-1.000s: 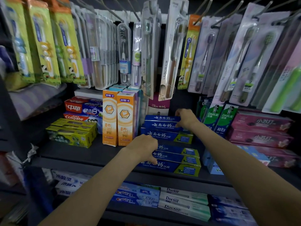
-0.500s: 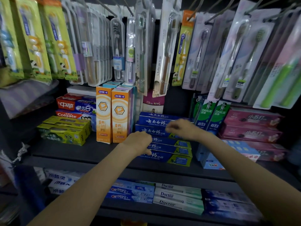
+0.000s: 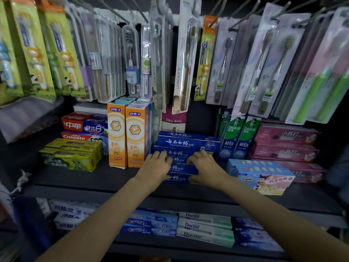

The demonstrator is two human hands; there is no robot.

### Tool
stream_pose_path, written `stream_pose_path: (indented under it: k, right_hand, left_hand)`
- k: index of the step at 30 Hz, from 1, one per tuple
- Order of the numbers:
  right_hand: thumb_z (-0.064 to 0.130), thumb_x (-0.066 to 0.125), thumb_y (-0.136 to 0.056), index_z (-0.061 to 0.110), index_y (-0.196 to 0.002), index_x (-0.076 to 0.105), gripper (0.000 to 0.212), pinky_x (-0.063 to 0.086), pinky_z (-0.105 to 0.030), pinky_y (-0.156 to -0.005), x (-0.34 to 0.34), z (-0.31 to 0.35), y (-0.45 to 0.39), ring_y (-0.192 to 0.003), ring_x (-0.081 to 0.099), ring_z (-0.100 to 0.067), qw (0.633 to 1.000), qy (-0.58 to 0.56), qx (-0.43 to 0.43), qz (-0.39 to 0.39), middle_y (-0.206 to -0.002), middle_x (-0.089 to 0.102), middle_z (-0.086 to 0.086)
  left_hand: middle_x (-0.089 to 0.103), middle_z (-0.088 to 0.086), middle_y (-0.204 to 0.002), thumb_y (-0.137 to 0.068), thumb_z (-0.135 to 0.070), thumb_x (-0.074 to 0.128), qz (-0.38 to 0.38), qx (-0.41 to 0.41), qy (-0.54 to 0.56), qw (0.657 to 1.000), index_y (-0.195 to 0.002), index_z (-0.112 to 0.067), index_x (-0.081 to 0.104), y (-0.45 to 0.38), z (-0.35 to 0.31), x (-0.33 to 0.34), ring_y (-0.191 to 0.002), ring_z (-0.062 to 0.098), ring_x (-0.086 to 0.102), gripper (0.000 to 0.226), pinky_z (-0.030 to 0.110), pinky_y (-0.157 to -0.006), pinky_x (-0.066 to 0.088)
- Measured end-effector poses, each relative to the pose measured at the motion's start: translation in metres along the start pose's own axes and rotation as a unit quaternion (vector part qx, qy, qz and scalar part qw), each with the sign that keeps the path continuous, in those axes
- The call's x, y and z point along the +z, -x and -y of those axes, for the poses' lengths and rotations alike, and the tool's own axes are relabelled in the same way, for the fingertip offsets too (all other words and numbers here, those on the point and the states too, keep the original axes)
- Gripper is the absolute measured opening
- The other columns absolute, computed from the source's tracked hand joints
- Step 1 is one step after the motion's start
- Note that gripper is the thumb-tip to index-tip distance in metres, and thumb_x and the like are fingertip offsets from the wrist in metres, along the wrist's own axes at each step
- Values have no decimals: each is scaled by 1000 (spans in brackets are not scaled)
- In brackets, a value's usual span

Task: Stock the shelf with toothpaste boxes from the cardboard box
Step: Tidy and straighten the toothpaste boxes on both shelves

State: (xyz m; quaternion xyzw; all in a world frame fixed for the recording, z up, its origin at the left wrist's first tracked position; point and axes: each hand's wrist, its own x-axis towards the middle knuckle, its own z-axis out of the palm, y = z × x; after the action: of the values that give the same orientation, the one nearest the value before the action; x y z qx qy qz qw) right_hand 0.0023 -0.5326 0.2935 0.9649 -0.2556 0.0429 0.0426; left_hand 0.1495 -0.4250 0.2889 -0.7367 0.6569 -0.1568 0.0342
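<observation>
dim shop aisle: dark shelving (image 3: pixel 98 181), pegged toothbrush packs (image 3: pixel 186 59) above (tightly hung).

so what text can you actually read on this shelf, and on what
"Colgate": red box
"DARLIE": green upright boxes
"Doctor": white boxes, lower shelf
"LMK": hanging toothbrush pack
"中華": red and blue box
Blue stacked boxes, under both hands: small print blurred.
</observation>
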Motion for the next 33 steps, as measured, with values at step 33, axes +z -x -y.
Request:
stream_pose_path:
  k: [33]
  right_hand:
    - [34,63,-87,16,-147,15,79,26,-41,-107,-16,-43,-23,-134,23,-31,985,164,33,-39,-149,17,-12]
  left_hand:
    - [17,-3,-154,-97,-22,39,-46,50,60,996,-148,-21,17,-16,11,41,-137,24,21,56,36,-107,30]
